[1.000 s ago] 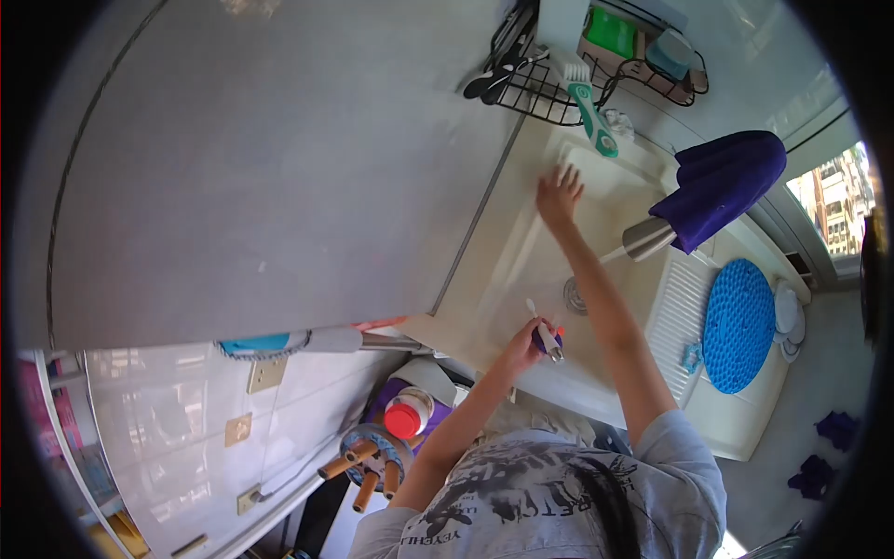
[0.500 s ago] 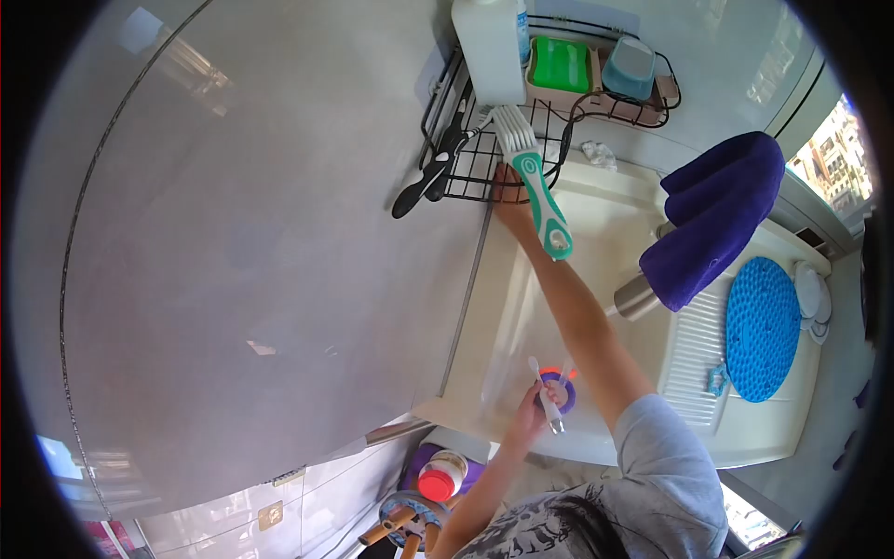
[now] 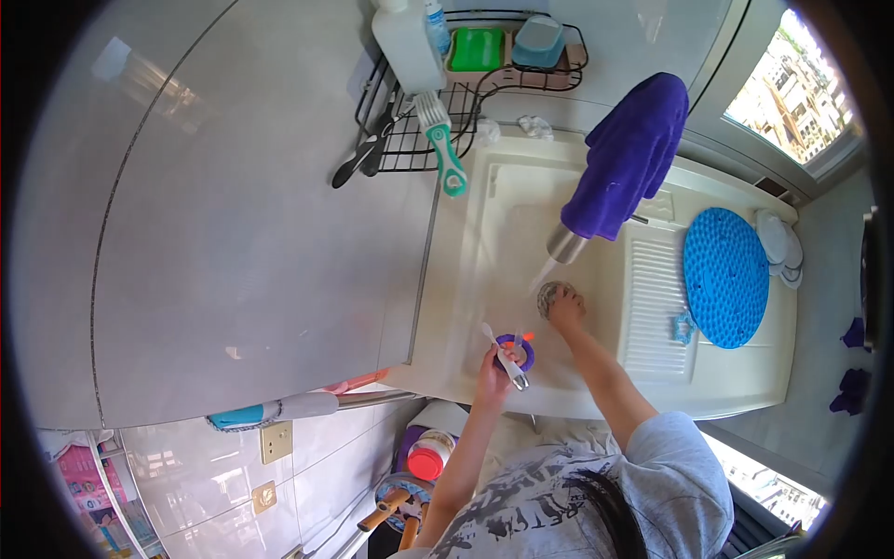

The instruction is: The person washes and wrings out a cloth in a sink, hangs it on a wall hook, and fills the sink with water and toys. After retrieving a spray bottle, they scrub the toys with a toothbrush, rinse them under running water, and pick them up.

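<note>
My left hand [image 3: 492,376] is closed around a small purple-rimmed cup [image 3: 528,354] over the near part of the sink [image 3: 507,200]. A white-handled utensil [image 3: 508,364], like a small spoon or brush, lies across the cup in the same grip, with an orange piece [image 3: 527,336] at the rim. Deeper in the basin, my right hand [image 3: 568,306] grips a greyish scouring ball [image 3: 547,294], partly covered by the fingers. It is just below the metal faucet [image 3: 565,244], from which a thin stream of water runs.
A purple cloth [image 3: 626,158] drapes over the faucet. The black wire rack [image 3: 410,149] at the back holds a white bottle [image 3: 408,47], a green-and-white brush [image 3: 447,154] and a green soap box [image 3: 476,49]. A blue round mat [image 3: 726,278] lies on the ribbed drainboard [image 3: 652,298].
My right hand has come back from the wire rack down into the basin, now with the scouring ball in it. The view has shifted; my left hand still holds the cup and utensil.
</note>
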Demonstrator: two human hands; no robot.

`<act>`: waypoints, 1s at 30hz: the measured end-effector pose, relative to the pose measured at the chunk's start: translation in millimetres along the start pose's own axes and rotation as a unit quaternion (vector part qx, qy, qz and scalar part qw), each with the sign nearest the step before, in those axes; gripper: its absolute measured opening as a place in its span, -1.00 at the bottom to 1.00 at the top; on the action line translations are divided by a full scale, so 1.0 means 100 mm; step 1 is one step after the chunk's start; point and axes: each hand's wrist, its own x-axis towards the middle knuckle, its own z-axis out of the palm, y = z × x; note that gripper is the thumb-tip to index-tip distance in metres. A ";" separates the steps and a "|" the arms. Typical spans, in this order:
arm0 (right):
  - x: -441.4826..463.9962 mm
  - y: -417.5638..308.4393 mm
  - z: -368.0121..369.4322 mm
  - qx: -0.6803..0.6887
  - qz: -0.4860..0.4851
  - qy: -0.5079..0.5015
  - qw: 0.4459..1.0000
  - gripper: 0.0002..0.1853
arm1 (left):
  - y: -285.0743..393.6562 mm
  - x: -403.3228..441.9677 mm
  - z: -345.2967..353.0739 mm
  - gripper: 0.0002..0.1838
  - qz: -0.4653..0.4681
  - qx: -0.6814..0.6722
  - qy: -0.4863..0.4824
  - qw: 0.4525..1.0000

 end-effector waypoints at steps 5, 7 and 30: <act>0.20 0.16 0.19 -0.052 -0.093 -0.036 0.994 -0.46 | -0.02 0.07 -0.03 -0.81 -0.004 -0.043 -0.003 0.999; 0.26 0.20 0.19 -0.024 -0.115 -0.007 0.993 -0.49 | -0.04 0.06 -0.02 -0.81 -0.002 -0.044 -0.005 0.999; 0.66 0.95 -2.74 0.498 -0.264 -0.244 0.789 -0.63 | -0.02 0.04 0.04 -0.79 0.020 -0.032 0.002 0.999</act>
